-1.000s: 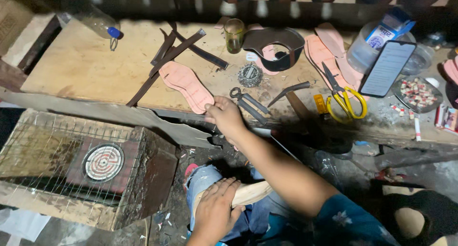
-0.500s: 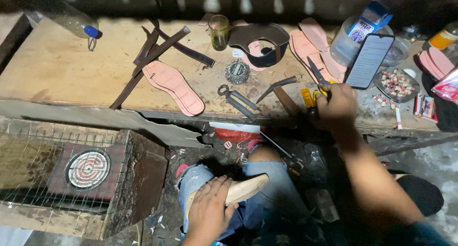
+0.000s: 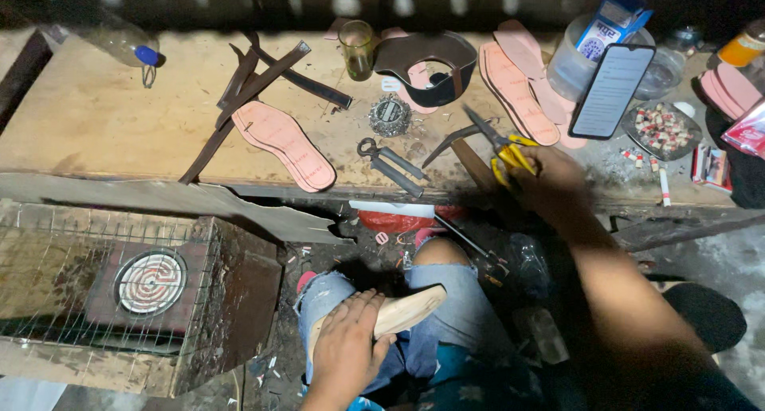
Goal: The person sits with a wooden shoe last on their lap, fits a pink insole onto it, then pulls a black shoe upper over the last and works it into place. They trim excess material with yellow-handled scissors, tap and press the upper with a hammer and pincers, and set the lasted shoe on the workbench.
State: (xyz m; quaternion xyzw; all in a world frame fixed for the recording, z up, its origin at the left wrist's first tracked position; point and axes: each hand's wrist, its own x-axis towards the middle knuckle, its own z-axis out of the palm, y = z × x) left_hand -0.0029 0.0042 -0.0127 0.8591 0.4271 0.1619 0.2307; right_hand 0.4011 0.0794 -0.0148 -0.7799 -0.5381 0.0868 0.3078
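- Head view: a person seated at a low wooden workbench [image 3: 96,116] closes the right hand [image 3: 550,176] around the yellow handles of a pair of scissors [image 3: 498,144] lying at the bench's front edge, the dark blades pointing back across the bench.
- The left hand [image 3: 347,351] is wrapped over a pale wooden shoe form [image 3: 402,311] and presses it onto the lap, below the bench's front edge.
- Done well, by the look of it, the lift calls for a firm hold through the handles and the blades kept low and away from the phone [image 3: 610,88] propped just behind them, with the form pinned steady on the knee meanwhile.
- The scissors look well worn: bright yellow grips, dull, darkened blades, shut or nearly so.
- The form is smooth, light-coloured wood, tapered at the end that shows past the fingers.
- Elsewhere on the bench: a pink insole [image 3: 283,144] left of the scissors, pincers [image 3: 390,164] between them, a ball of steel wool [image 3: 390,116] further back, and a small green glass [image 3: 356,48] near the far edge.
- Below the bench's left end stands a wire-caged electric coil heater [image 3: 150,282].
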